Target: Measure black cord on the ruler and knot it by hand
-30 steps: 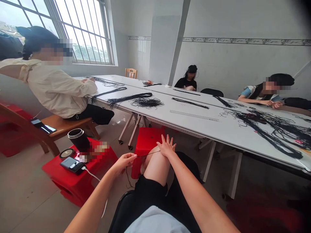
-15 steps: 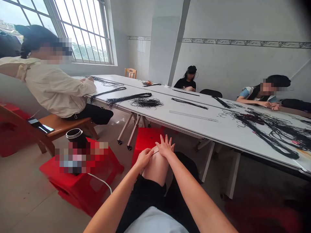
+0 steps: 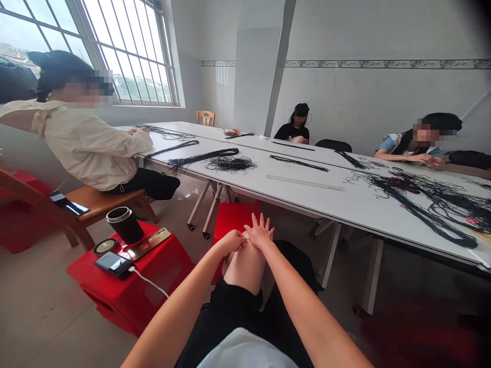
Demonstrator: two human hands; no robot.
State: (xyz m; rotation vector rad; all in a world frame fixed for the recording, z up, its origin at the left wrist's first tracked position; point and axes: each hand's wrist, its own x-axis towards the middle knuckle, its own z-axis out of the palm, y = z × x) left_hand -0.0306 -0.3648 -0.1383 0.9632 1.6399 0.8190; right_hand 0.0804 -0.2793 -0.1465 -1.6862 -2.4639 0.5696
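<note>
My left hand (image 3: 232,241) is at the left side of my bare knee (image 3: 245,271), its fingertips pinched together on a short stretch of thin dark cord (image 3: 246,239). My right hand (image 3: 261,232) lies palm down across the top of the same knee, fingers spread, beside the left fingertips. The cord runs towards the right palm; any part under that palm is hidden. A red stool (image 3: 232,219) stands just beyond my hands.
A white table (image 3: 245,185) carries bundles of black cord (image 3: 425,207), a loose black heap (image 3: 231,163) and a clear ruler (image 3: 305,183). Left, another red stool (image 3: 164,266) holds an open black flask (image 3: 125,225), a phone (image 3: 149,244) and a cabled power bank (image 3: 114,264). Several people sit around the table.
My left hand has drawn slightly back and turned, with its fingertips bunched on the cord. My right hand stays spread on the knee. The view has tilted a little.
</note>
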